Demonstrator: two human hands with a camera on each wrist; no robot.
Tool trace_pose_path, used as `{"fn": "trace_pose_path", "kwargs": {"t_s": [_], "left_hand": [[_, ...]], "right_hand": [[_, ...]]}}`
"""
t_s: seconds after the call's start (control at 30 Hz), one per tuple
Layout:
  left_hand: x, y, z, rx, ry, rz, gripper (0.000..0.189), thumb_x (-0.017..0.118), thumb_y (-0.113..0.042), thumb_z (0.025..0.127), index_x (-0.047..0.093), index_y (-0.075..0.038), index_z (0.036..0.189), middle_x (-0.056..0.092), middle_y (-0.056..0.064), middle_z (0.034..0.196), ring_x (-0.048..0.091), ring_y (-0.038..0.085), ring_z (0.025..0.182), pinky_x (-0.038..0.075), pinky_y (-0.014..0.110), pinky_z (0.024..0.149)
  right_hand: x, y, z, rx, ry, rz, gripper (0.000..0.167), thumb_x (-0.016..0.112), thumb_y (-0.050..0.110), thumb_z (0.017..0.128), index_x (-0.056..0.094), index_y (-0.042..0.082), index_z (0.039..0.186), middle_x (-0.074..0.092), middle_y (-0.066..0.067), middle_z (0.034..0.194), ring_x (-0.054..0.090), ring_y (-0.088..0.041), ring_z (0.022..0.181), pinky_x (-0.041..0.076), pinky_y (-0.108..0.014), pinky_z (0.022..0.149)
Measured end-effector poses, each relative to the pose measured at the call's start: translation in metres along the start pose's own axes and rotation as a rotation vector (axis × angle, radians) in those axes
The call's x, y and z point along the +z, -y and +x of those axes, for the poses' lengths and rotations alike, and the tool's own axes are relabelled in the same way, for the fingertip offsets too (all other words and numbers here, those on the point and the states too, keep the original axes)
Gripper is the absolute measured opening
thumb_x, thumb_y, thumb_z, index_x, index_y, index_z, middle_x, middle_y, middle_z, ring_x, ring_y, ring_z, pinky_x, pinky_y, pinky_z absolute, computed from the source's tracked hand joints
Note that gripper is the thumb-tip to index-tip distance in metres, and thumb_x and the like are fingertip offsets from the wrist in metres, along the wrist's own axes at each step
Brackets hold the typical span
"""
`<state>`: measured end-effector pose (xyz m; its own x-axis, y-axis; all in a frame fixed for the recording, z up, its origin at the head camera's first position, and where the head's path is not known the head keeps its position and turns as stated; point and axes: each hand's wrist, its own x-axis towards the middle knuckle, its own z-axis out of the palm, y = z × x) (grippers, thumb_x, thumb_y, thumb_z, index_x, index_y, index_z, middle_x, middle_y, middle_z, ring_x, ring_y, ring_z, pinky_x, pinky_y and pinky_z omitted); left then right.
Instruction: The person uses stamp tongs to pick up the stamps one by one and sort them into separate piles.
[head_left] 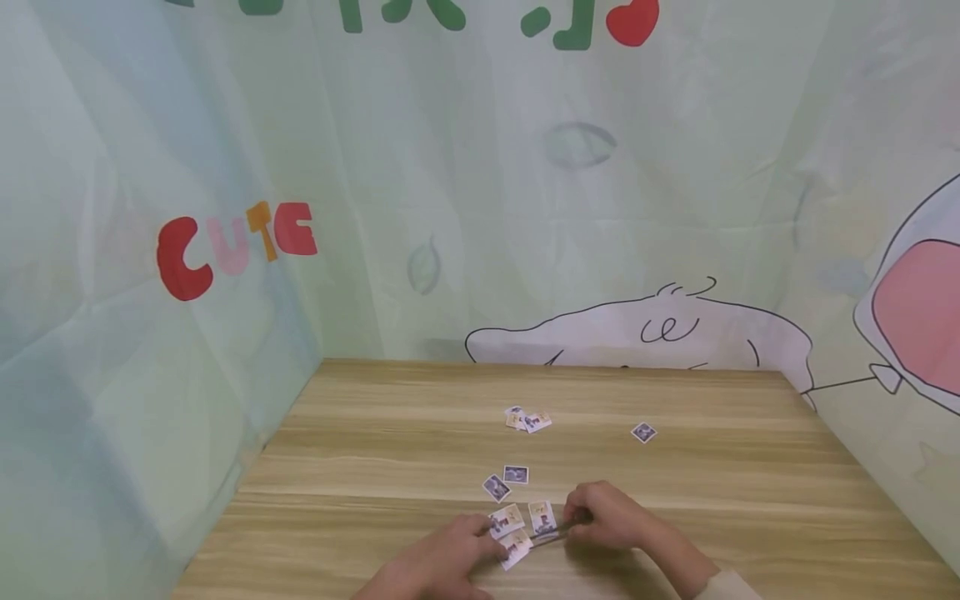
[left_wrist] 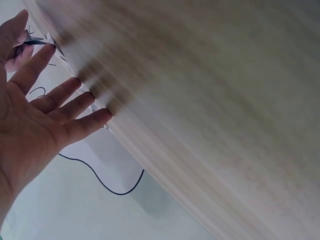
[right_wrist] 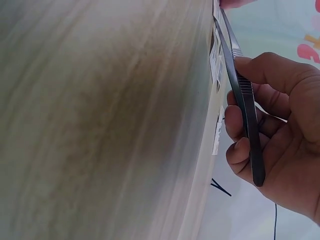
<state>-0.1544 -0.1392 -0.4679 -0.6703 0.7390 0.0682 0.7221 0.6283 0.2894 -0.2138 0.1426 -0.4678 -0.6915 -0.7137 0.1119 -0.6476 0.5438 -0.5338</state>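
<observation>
My right hand (head_left: 609, 517) grips a pair of metal tweezers (right_wrist: 242, 85), thumb on the ridged part. The tweezers' tips are spread and point left at a small white-bordered picture card (head_left: 516, 549). My left hand (head_left: 450, 557) lies by that card, its fingertips touching the card's edge. In the left wrist view, the left fingers (left_wrist: 70, 107) are straight and spread, with tips at the table surface. Another light card (head_left: 506, 521) lies just beyond the left fingers, and a third light card (head_left: 542, 517) lies between the hands, partly behind the tweezers.
Two dark picture cards (head_left: 496, 488) lie just beyond the hands. Farther back is a small overlapping cluster of cards (head_left: 537, 421), and a single dark card (head_left: 643, 432) sits to the right. A printed cloth (head_left: 450, 208) stands round the wooden table (head_left: 360, 467).
</observation>
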Motion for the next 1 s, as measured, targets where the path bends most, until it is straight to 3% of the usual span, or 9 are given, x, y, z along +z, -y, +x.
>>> {"fn": "trace_pose_path", "kwargs": {"t_s": [0.33, 0.53, 0.83, 1.0], "left_hand": [[-0.0035, -0.0034, -0.0008, -0.03, 0.024, -0.012, 0.046, 0.073, -0.037, 0.075, 0.064, -0.022, 0.117, 0.051, 0.006, 0.124, 0.049, 0.02, 0.111, 0.043, 0.036, 0.092], [-0.0042, -0.0034, -0.0016, -0.017, 0.023, -0.008, 0.046, 0.071, -0.04, 0.076, 0.064, -0.022, 0.117, 0.051, 0.005, 0.123, 0.049, 0.02, 0.11, 0.043, 0.037, 0.091], [-0.0034, -0.0024, -0.0026, -0.062, 0.052, -0.056, 0.05, 0.07, -0.046, 0.075, 0.062, -0.023, 0.12, 0.05, 0.005, 0.126, 0.049, 0.021, 0.112, 0.043, 0.039, 0.091], [-0.0039, -0.0024, -0.0027, -0.052, 0.038, -0.046, 0.052, 0.071, -0.045, 0.074, 0.061, -0.023, 0.121, 0.05, 0.006, 0.126, 0.049, 0.02, 0.111, 0.044, 0.038, 0.091]], "right_hand": [[0.0018, -0.0013, 0.0008, -0.034, 0.006, -0.012, 0.011, 0.069, 0.005, 0.074, 0.064, 0.014, 0.079, 0.056, 0.011, 0.074, 0.048, 0.0, 0.068, 0.045, -0.021, 0.061], [0.0025, -0.0019, -0.0001, -0.043, 0.003, 0.021, 0.01, 0.068, 0.003, 0.075, 0.064, 0.012, 0.08, 0.058, 0.006, 0.075, 0.049, 0.0, 0.069, 0.047, -0.021, 0.063], [0.0038, -0.0046, -0.0024, -0.059, -0.012, 0.087, 0.011, 0.067, 0.004, 0.077, 0.062, 0.014, 0.078, 0.053, 0.016, 0.074, 0.048, 0.001, 0.067, 0.045, -0.02, 0.06], [0.005, -0.0087, -0.0035, -0.058, -0.009, 0.119, 0.01, 0.067, 0.004, 0.077, 0.063, 0.013, 0.079, 0.056, 0.011, 0.074, 0.049, 0.001, 0.068, 0.047, -0.021, 0.061]]}}
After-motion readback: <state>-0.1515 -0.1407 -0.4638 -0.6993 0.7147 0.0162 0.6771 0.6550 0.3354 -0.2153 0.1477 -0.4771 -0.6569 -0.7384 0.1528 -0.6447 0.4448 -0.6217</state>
